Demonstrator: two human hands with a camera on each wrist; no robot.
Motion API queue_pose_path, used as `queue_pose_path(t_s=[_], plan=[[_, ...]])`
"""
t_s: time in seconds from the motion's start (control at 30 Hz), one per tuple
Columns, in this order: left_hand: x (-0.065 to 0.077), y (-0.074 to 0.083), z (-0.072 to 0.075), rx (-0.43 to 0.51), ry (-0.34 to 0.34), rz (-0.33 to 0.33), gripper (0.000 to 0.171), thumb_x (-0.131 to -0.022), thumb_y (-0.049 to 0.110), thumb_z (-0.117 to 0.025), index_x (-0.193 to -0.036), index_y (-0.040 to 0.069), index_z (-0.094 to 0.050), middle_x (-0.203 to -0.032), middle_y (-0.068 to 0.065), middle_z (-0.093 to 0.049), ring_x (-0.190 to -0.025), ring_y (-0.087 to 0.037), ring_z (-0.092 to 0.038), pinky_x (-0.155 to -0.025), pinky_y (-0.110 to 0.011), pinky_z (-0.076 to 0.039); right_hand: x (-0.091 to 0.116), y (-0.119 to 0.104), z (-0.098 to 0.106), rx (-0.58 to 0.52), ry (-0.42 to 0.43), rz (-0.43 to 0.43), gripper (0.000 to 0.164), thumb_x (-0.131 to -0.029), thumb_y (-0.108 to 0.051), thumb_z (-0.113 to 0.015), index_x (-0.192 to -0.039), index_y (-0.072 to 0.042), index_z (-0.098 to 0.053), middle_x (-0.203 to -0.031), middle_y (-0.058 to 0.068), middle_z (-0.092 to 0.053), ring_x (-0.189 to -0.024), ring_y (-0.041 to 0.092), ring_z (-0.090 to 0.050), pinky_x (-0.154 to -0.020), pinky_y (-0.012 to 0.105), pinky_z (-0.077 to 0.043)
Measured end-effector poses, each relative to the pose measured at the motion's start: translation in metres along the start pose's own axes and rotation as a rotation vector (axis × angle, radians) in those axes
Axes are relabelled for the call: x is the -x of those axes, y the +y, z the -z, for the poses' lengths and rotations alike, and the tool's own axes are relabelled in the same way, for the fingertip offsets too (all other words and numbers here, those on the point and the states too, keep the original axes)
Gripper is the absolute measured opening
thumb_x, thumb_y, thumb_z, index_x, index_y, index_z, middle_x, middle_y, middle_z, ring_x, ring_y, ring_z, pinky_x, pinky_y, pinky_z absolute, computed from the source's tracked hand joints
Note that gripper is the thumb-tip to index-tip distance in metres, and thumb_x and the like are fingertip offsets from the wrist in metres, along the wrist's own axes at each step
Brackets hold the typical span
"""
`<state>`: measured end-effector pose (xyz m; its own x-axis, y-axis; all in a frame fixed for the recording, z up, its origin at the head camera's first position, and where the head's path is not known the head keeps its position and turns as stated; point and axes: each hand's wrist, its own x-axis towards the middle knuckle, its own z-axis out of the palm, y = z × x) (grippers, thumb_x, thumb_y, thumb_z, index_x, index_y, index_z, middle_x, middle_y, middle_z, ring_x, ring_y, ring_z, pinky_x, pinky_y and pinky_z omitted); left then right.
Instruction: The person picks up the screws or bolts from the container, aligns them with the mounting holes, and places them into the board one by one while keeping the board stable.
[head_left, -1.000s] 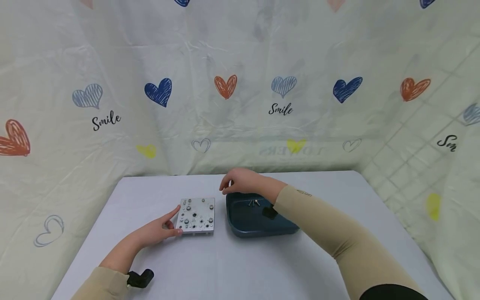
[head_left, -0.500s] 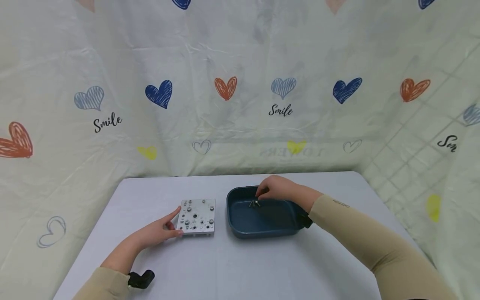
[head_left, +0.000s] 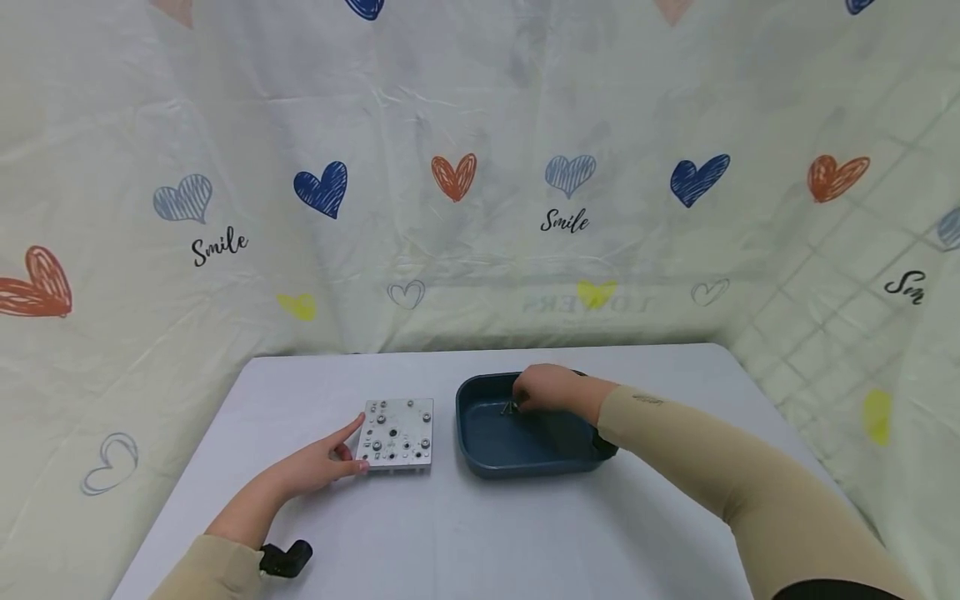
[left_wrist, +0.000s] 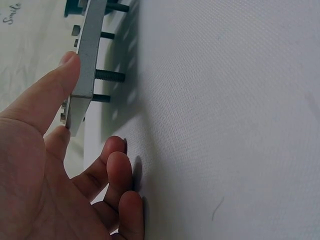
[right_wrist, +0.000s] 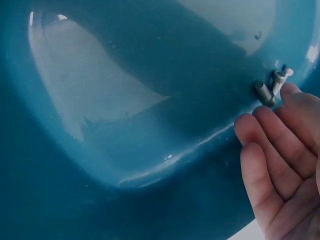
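Observation:
A square silver metal plate (head_left: 409, 432), with bolts and holes across its top, sits on the table at left of centre. My left hand (head_left: 311, 467) holds it by its left side, thumb at the front corner and index finger at the back one. Threaded ends (left_wrist: 111, 75) stick out below the plate in the left wrist view. Inside a dark blue tray (head_left: 517, 472), my right hand (head_left: 551, 387) reaches down to small bolts (right_wrist: 265, 94). Its fingers are loosely bent, with the tips right beside the bolts; whether they touch is unclear.
A white cloth (head_left: 480, 542) covers the table under the plate and tray. The tray stands just right of the plate, with a narrow gap between them. Behind the table hangs a pale curtain (head_left: 495, 108) printed with hearts.
My right hand has moved from beyond the tray's back left corner into the tray and down to the bolts. My left hand and the plate have stayed in place.

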<state>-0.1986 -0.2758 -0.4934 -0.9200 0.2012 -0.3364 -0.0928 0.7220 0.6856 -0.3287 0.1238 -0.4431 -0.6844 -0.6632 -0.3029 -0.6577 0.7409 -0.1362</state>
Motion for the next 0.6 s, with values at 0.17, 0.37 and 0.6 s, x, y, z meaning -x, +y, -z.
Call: queue_pose_path(t_s=[0.17, 0.37, 0.6], plan=[[-0.0010, -0.0001, -0.0004, -0.004, 0.001, 0.006, 0.094, -0.083, 0.045, -0.078, -0.159, 0.026, -0.025, -0.098, -0.004, -0.051, -0.079, -0.019, -0.048, -0.069, -0.034, -0.039, -0.0051, -0.0039, -0.0040, 0.032, 0.009, -0.024, 0.013, -0.090, -0.022, -0.074, -0.100, -0.013, -0.075, -0.090, -0.004, -0.068, -0.081, 0.013, -0.063, -0.077, 0.035, -0.052], [-0.0026, -0.0012, -0.0002, -0.015, -0.007, 0.013, 0.096, -0.083, 0.048, -0.077, -0.159, 0.028, -0.023, -0.099, -0.003, -0.051, -0.079, -0.018, -0.048, -0.069, -0.033, -0.038, -0.0056, -0.0058, -0.0051, 0.055, 0.008, -0.030, 0.010, -0.089, -0.021, -0.075, -0.095, -0.012, -0.075, -0.083, -0.004, -0.067, -0.075, 0.012, -0.061, -0.073, 0.034, -0.052], [-0.0008, 0.0005, 0.0026, -0.031, -0.029, -0.015, 0.096, -0.085, 0.052, -0.074, -0.160, 0.025, -0.020, -0.101, -0.005, -0.050, -0.080, -0.018, -0.049, -0.069, -0.032, -0.038, -0.0056, -0.0032, -0.0065, 0.057, -0.015, -0.010, 0.010, -0.090, -0.017, -0.074, -0.100, -0.014, -0.075, -0.090, -0.004, -0.068, -0.081, 0.013, -0.063, -0.076, 0.034, -0.052]])
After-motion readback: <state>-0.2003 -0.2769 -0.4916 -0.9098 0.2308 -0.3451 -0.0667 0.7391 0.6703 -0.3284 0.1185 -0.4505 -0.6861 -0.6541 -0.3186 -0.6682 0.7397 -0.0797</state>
